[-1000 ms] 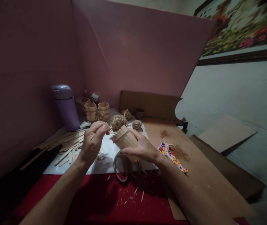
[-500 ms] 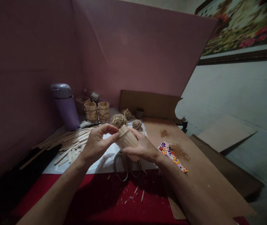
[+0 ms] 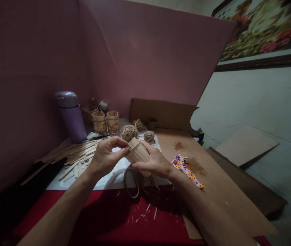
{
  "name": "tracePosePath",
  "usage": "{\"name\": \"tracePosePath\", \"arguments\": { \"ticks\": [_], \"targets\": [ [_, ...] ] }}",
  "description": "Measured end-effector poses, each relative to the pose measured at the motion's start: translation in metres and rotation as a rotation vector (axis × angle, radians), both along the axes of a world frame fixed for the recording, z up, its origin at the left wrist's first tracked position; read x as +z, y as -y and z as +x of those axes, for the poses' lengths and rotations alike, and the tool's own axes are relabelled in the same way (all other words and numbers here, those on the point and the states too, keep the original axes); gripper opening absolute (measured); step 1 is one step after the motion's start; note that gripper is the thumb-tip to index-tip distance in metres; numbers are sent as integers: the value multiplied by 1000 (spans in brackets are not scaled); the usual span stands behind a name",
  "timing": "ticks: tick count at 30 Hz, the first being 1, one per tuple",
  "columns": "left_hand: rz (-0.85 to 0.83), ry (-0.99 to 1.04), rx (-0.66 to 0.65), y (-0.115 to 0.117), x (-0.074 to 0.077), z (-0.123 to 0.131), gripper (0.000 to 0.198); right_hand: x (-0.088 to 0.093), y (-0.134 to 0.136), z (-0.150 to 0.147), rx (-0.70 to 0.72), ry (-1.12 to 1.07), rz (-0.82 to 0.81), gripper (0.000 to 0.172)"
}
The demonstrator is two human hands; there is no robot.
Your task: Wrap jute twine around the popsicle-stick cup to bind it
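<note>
A small cup made of wooden craft sticks (image 3: 138, 152) lies on its side in my right hand (image 3: 153, 161), whose fingers wrap round it from beneath. My left hand (image 3: 106, 157) pinches the cup's open rim with thumb and forefinger. Under both hands, scissors (image 3: 135, 180) rest on a white sheet (image 3: 108, 180). Loose craft sticks (image 3: 76, 154) are spread to the left of my left hand.
Two finished stick cups (image 3: 106, 121) and several twine balls (image 3: 129, 132) stand behind the hands. A purple flask (image 3: 71, 116) is at the back left. A flower-patterned strip (image 3: 187, 172) lies on brown cardboard (image 3: 212, 191) at the right. Wood chips litter the red cloth (image 3: 125, 218).
My left hand has moved right from above the loose sticks to the cup's rim and now pinches it. My right hand has kept the cup almost still.
</note>
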State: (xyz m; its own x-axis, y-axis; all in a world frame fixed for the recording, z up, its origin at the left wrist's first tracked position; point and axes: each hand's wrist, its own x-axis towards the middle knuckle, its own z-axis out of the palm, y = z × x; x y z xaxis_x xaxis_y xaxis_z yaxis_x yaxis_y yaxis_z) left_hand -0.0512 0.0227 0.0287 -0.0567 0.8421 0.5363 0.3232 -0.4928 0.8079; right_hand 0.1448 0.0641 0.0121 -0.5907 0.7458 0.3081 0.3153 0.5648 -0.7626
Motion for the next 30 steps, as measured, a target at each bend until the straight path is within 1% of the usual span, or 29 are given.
{"name": "tracePosePath", "arguments": {
  "ticks": [6, 17, 25, 30],
  "targets": [
    [-37, 82, -2, 0, 1, 1, 8, 0, 0, -1, -7, -16, -28, 87],
    [-32, 42, -16, 1, 1, 2, 14, -3, -1, 0, -20, 5, -15, 88],
    [-15, 73, -8, 1, 1, 2, 8, 3, 4, -1, -17, 18, 2, 81],
    [-18, 85, 15, 1, 2, 2, 5, 1, 2, -1, -1, -10, -18, 83]
  ]
}}
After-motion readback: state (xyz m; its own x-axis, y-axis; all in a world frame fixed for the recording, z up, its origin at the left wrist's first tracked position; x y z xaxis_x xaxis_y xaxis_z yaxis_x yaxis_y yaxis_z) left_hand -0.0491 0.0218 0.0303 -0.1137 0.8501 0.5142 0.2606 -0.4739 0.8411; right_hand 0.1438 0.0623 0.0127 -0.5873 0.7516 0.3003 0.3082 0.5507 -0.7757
